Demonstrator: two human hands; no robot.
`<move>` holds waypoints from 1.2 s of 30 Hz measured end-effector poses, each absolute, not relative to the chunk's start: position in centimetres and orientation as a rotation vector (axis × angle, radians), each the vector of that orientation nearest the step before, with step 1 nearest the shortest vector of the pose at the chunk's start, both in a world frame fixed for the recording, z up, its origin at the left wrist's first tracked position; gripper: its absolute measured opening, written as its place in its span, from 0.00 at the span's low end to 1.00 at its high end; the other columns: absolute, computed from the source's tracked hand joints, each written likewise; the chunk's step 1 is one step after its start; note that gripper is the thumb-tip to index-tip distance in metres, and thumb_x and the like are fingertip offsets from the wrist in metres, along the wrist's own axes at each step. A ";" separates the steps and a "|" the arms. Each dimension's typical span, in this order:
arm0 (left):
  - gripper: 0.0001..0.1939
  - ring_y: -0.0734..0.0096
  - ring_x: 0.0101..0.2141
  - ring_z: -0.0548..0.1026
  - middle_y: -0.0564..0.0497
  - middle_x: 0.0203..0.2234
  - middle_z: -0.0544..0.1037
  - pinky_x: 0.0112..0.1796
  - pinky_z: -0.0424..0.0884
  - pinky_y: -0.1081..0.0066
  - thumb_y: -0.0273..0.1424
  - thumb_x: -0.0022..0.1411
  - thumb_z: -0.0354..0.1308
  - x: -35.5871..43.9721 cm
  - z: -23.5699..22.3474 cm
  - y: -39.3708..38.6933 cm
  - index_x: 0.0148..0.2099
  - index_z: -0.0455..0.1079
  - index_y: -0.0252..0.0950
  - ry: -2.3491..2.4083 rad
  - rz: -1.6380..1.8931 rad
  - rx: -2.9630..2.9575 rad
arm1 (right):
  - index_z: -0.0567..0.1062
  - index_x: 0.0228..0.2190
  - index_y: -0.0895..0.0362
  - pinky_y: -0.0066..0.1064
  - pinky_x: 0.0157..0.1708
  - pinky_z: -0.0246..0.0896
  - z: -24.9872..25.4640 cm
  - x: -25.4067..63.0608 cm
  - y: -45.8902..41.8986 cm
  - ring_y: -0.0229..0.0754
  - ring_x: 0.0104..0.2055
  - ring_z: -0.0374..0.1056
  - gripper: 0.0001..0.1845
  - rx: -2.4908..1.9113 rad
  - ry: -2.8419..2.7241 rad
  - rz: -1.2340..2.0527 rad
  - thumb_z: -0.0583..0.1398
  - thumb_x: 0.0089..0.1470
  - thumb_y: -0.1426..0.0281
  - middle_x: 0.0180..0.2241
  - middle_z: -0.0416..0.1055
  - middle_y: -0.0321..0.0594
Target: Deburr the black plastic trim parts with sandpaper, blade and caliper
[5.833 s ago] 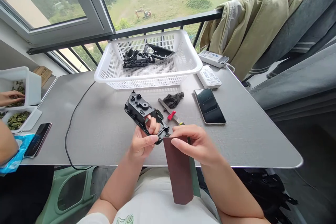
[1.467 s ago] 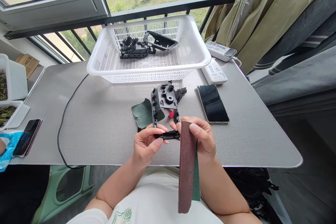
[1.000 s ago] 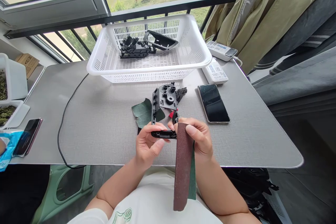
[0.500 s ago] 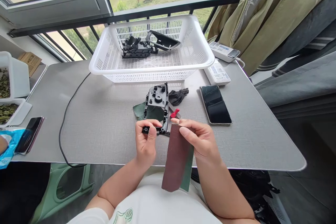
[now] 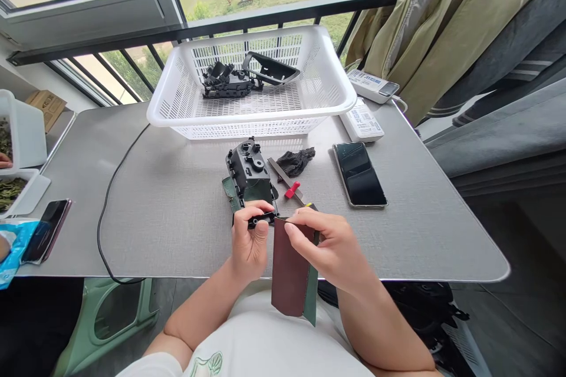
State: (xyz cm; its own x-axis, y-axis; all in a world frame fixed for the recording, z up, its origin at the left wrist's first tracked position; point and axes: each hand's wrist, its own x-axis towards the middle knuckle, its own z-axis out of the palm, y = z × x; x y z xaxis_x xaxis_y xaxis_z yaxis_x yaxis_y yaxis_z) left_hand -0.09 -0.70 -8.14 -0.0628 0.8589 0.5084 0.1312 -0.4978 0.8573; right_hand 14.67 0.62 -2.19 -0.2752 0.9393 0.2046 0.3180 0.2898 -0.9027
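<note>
My left hand [image 5: 250, 247] grips the near end of a black plastic housing [image 5: 250, 166], which is tilted on the table. In my right hand [image 5: 336, 244] hangs a folded piece of sandpaper [image 5: 289, 274], brown on its front with a green backing. The sandpaper's top edge is at the housing's near right corner; whether they touch I cannot tell. A green sheet [image 5: 229, 187] sticks out from beneath the housing on its left. Just right of it lies a flat metal file [image 5: 279, 171], with a red clip-like piece [image 5: 292, 189] on it.
Behind the housing stands a white plastic basket [image 5: 247, 121] with black plastic parts in it. A crumpled black scrap [image 5: 296, 162] and a phone [image 5: 359, 174] lie to the right. A black cable [image 5: 107, 200] curves along the left, near another phone [image 5: 46, 230].
The housing has turned and leaned to the left in my left hand, uncovering more of the file. My right hand has brought the sandpaper leftward to the housing's corner.
</note>
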 end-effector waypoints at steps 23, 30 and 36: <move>0.11 0.74 0.31 0.70 0.54 0.30 0.73 0.33 0.66 0.71 0.39 0.60 0.61 0.5 -7.0 -0.2 0.40 0.62 0.43 0.949 1.603 0.951 | 0.70 0.17 0.58 0.27 0.22 0.50 -2.6 15.1 2.1 0.34 0.22 0.53 0.15 -1.134 -1.399 1.638 0.61 0.47 0.62 0.17 0.61 0.33; 0.18 0.76 0.30 0.68 0.56 0.30 0.69 0.34 0.66 0.72 0.36 0.55 0.65 0.5 -7.2 -0.1 0.37 0.56 0.42 0.960 1.614 1.057 | 0.71 0.17 0.57 0.27 0.21 0.49 -4.1 15.7 2.3 0.34 0.21 0.54 0.17 -1.107 -1.140 1.603 0.64 0.45 0.58 0.17 0.61 0.32; 0.17 0.78 0.32 0.67 0.57 0.30 0.67 0.37 0.67 0.74 0.29 0.57 0.63 0.9 -7.5 -1.0 0.39 0.54 0.43 0.911 1.634 1.123 | 0.73 0.18 0.57 0.27 0.18 0.51 -5.5 16.2 3.2 0.35 0.19 0.58 0.18 -1.064 -0.884 1.534 0.66 0.41 0.54 0.19 0.65 0.35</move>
State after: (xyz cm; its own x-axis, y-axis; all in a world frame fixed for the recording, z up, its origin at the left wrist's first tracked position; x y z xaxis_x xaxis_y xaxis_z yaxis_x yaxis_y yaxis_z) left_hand 0.88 -1.03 -7.49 -0.1574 0.9514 0.2647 -0.2750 -0.2997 0.9136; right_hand 16.20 3.22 -5.51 -0.0839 0.9787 -0.1876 -0.3286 -0.2049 -0.9220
